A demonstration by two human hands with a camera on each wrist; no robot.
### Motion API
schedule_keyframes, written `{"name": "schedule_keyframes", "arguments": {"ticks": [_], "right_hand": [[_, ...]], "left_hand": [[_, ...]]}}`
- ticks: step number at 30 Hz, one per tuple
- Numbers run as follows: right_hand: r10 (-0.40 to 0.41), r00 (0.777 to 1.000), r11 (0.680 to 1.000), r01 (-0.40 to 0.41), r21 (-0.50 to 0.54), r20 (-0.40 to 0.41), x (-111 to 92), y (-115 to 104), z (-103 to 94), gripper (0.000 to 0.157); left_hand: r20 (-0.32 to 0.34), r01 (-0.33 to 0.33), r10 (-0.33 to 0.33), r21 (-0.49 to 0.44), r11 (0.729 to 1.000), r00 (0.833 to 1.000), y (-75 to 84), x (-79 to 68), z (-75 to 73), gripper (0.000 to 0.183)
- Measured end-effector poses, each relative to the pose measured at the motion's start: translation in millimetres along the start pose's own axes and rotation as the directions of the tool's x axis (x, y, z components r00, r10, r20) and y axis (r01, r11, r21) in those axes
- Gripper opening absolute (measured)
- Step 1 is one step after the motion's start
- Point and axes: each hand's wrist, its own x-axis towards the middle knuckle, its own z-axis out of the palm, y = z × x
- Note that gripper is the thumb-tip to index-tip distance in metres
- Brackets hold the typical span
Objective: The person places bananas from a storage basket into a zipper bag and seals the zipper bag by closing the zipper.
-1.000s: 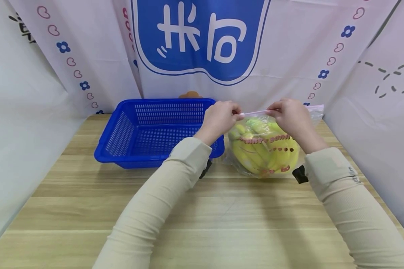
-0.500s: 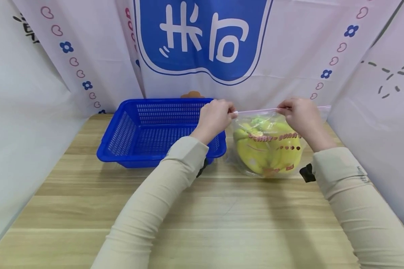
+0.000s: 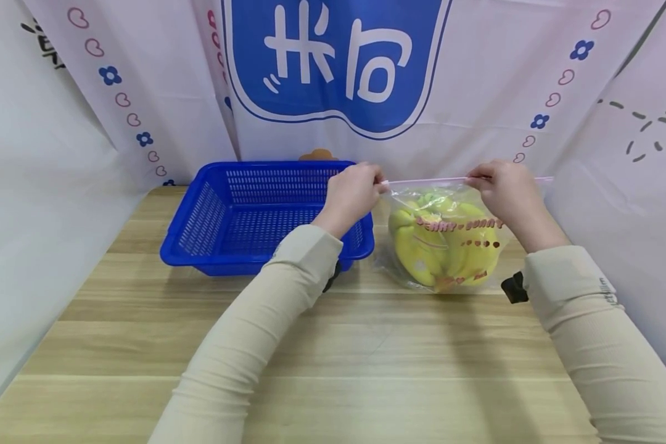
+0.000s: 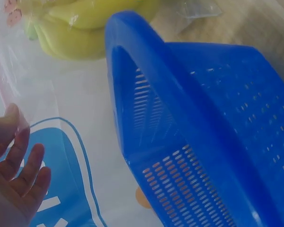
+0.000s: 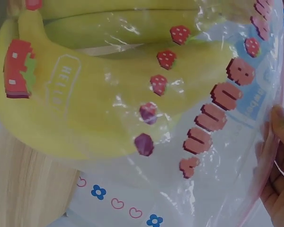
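Note:
Yellow bananas (image 3: 422, 250) lie inside a clear zip bag (image 3: 401, 196), which has red lettering and strawberry prints and stands on the table. My left hand (image 3: 351, 194) pinches the left end of the bag's pink zip edge between thumb and forefinger; in the left wrist view the other fingers of the left hand (image 4: 23, 177) are spread. Farther right along the same edge, my right hand (image 3: 507, 192) pinches the zip with thumb and fingertips, also visible in the right wrist view as the right hand (image 5: 280, 182). Between the hands the zip strip runs straight.
Left of the bag stands a blue perforated plastic basket (image 3: 233, 265), its right side close behind my left wrist. All of it is on a wooden table (image 3: 333, 357). A white printed cloth (image 3: 466, 74) hangs behind, with white sheets on both sides.
My right hand has slid rightward along the zip, away from the left hand. The left hand has shifted slightly left to the zip's end. The bag has moved a little right.

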Motion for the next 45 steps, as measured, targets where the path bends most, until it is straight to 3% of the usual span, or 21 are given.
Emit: {"name": "schedule_keyframes", "arguments": {"ticks": [8, 13, 16, 22, 27, 30, 34, 37, 41, 42, 45], "right_hand": [[0.03, 0.999, 0.999, -0.031, -0.02, -0.041, -7.1, 18.3, -1.1, 0.032], [0.084, 0.996, 0.996, -0.084, 0.027, -0.002, -11.3, 26.9, 3.7, 0.043], [0.132, 0.991, 0.988, -0.131, 0.077, -0.012, -14.9, 31.8, 8.5, 0.049], [0.239, 0.969, 0.963, -0.228, 0.147, -0.062, -24.8, 40.6, 17.8, 0.053], [0.331, 0.943, 0.924, -0.317, 0.215, -0.033, -29.9, 45.1, 26.0, 0.057], [0.321, 0.947, 0.918, -0.307, 0.25, -0.016, -31.1, 48.1, 31.5, 0.055], [0.259, 0.965, 0.933, -0.24, 0.268, -0.035, -31.1, 52.3, 37.2, 0.048], [0.224, 0.974, 0.938, -0.203, 0.279, -0.045, -30.7, 55.3, 40.1, 0.042], [0.202, 0.978, 0.944, -0.182, 0.276, -0.047, -30.7, 58.7, 42.4, 0.036], [0.2, 0.979, 0.944, -0.179, 0.277, -0.046, -30.9, 59.4, 42.9, 0.035], [0.185, 0.982, 0.939, -0.166, 0.3, -0.036, -31.9, 62.1, 45.0, 0.037]], "left_hand": [[0.004, 0.043, -0.043, -0.101, 0.994, 0.999, 1.7, -2.7, 16.3, 0.022], [-0.016, 0.094, -0.1, -0.243, 0.965, 0.995, 3.5, -4.3, 27.6, 0.024], [-0.024, 0.14, -0.158, -0.349, 0.927, 0.987, 5.7, -4.7, 33.7, 0.025], [-0.022, 0.191, -0.239, -0.533, 0.824, 0.971, 13.0, -6.0, 46.0, 0.029], [0.016, 0.18, -0.223, -0.648, 0.74, 0.975, 21.6, -9.8, 59.6, 0.048], [0.049, 0.168, -0.184, -0.678, 0.715, 0.982, 25.9, -14.6, 68.1, 0.065], [0.071, 0.188, -0.198, -0.714, 0.674, 0.978, 30.5, -19.5, 75.9, 0.081], [0.102, 0.233, -0.227, -0.695, 0.68, 0.969, 32.8, -19.9, 82.1, 0.089], [0.196, 0.313, -0.245, -0.579, 0.753, 0.95, 32.0, -18.1, 94.0, 0.084], [0.204, 0.314, -0.24, -0.558, 0.768, 0.949, 29.0, -15.4, 103.6, 0.084], [0.274, 0.338, -0.218, -0.544, 0.768, 0.937, 28.5, -17.5, 109.8, 0.082]]}}
